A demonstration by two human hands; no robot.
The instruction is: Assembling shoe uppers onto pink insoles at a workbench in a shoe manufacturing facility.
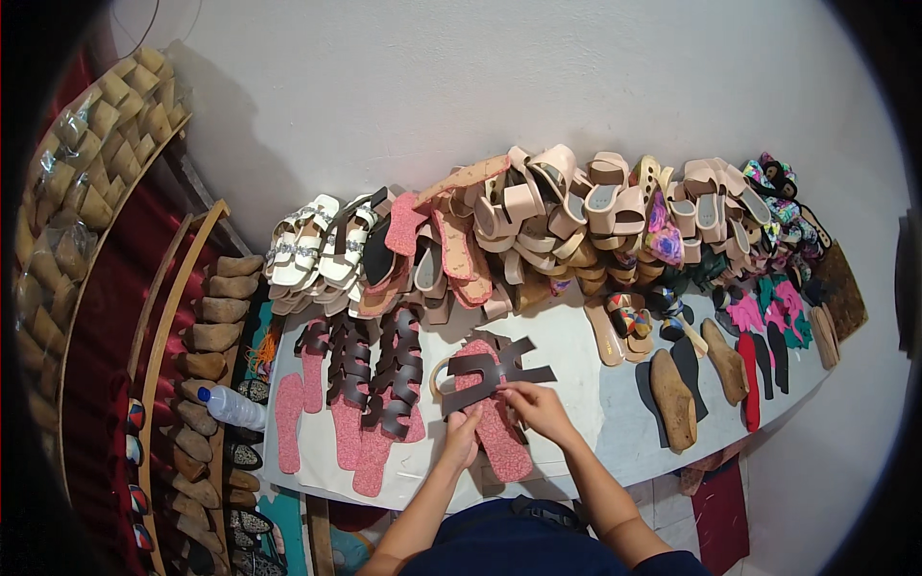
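Observation:
A pink sandal insole (pixel 499 432) lies on the white worktable (pixel 605 403) in front of me, with a dark brown strap upper (pixel 499 370) laid across its top end. My left hand (pixel 463 434) grips the insole's left edge at the lower end of the strap piece. My right hand (pixel 538 405) pinches the strap piece from the right, on top of the insole. A roll of tape (pixel 440 376) lies just left of the insole.
Pink insoles with brown strap uppers (pixel 370 379) lie in a row to the left. Heaps of beige, white and patterned sandals (pixel 576 216) line the wall. Wooden shoe lasts (pixel 674 398) and black soles lie right. A plastic bottle (pixel 233 407) and shelves of lasts (pixel 206 336) stand left.

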